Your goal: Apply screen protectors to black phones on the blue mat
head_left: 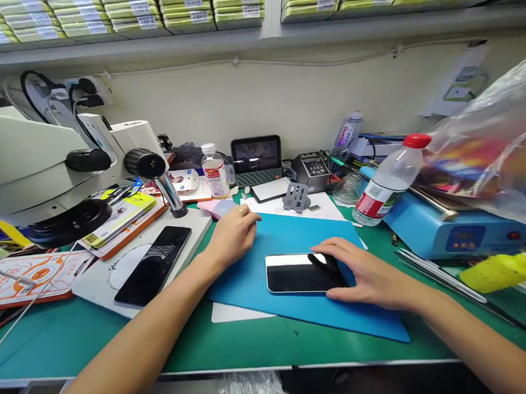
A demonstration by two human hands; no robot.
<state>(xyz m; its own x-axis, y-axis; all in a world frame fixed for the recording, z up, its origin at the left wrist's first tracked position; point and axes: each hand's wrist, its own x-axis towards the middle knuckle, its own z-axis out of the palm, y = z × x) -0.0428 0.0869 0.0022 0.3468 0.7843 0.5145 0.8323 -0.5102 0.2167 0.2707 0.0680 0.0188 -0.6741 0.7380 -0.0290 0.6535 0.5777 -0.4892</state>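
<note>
A smartphone [299, 277] with a dark, glossy screen lies face up across the blue mat [264, 234]. My right hand [357, 268] grips its right end, the thumb at the near edge and the fingers at the far edge. Over the mat's upper left part is my left hand [234, 236], its fingers curled together and a ring on one of them. Whatever those fingers may hold is hidden. Just behind that hand lies a pink and lilac pad [217, 208]. A second black phone [155, 265] rests on the white microscope base [92, 283].
The microscope [30, 166] stands at the left. On the right are a red-capped bottle [391, 182], a blue device [460, 229], tweezers [440, 273] and a yellow bottle [499, 272]. A small screen device [257, 159] and a black control box [311, 171] stand at the back.
</note>
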